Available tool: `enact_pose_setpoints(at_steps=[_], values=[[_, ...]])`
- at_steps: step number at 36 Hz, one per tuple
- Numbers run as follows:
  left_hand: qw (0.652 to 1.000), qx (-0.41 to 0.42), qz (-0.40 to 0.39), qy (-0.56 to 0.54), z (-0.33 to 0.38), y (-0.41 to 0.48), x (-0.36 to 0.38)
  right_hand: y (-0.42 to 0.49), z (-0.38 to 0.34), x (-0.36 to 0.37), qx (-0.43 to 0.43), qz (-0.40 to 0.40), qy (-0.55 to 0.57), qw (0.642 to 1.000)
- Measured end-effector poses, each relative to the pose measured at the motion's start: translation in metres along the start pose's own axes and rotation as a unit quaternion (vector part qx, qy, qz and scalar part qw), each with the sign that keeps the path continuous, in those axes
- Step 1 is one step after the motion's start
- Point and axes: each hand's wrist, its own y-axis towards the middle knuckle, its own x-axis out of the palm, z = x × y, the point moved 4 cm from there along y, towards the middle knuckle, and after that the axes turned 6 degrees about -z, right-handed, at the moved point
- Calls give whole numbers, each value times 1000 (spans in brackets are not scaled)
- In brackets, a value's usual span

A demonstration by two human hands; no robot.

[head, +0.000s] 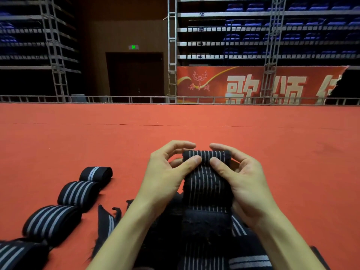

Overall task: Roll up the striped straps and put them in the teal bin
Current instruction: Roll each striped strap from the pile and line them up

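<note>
A black strap with thin grey stripes [207, 184] runs from my lap up to a small roll at its far end. My left hand [165, 172] pinches the left side of that roll, thumb on top and fingers curled behind. My right hand [241, 176] pinches the right side the same way. Three rolled straps lie in a row on the left: one far [96, 174], one in the middle [78, 192], one near [51, 221]. A fourth roll [17, 254] shows at the bottom left corner. No teal bin is in view.
Loose black strap ends [109, 219] lie on the red carpet [175, 123] near my left forearm, and more striped strap [249, 260] is piled in my lap. A metal rail, a red banner [253, 84] and tiers of blue seats stand beyond the carpet.
</note>
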Motion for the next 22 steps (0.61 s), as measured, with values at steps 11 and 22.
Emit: enact_pose_setpoints(at_steps=[11,22], values=[[999,34,-19,2,3,0,0,0,2,4,48,-19,38,998],[995,25,-93,-14,0,0,6,2,3,-3,8,29,2,1000]])
